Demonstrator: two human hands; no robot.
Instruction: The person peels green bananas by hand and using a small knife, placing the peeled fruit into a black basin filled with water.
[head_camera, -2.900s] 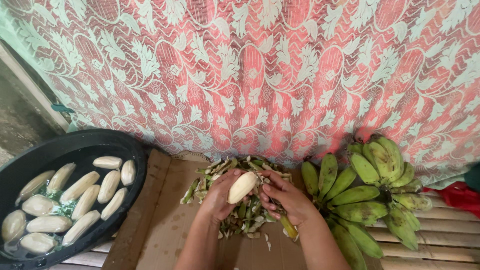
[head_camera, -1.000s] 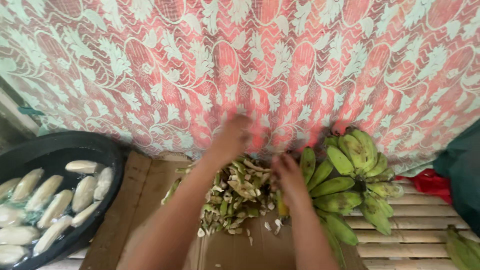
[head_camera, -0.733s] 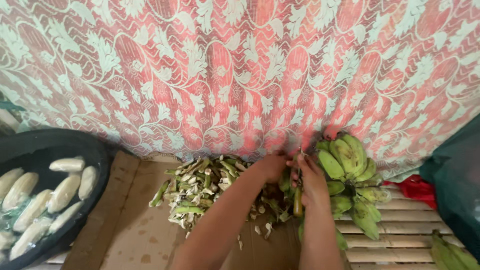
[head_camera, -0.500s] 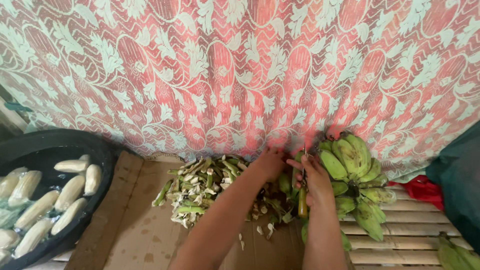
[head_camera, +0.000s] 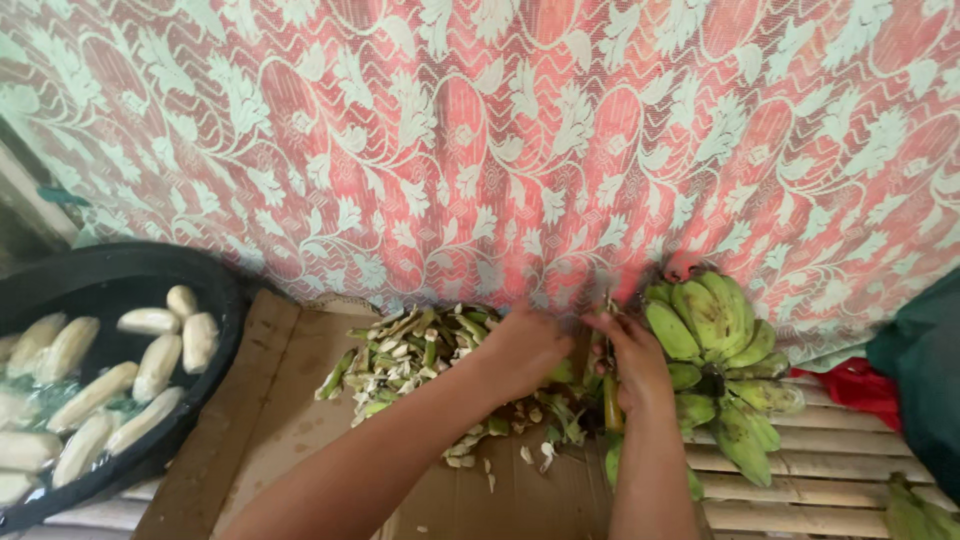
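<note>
The peeled banana seen earlier is gone; both hands, left hand (head_camera: 525, 345) and right hand (head_camera: 632, 362), are now closed around the green banana bunch (head_camera: 715, 345), though the grip is partly hidden.

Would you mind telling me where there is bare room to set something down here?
Bare cardboard lies free between the black basin and the peel pile. Around both hands, left hand and right hand, beside the green bananas, it is crowded.

Peel pile (head_camera: 430, 350) between basin (head_camera: 215, 290) and bananas (head_camera: 715, 330)
</note>
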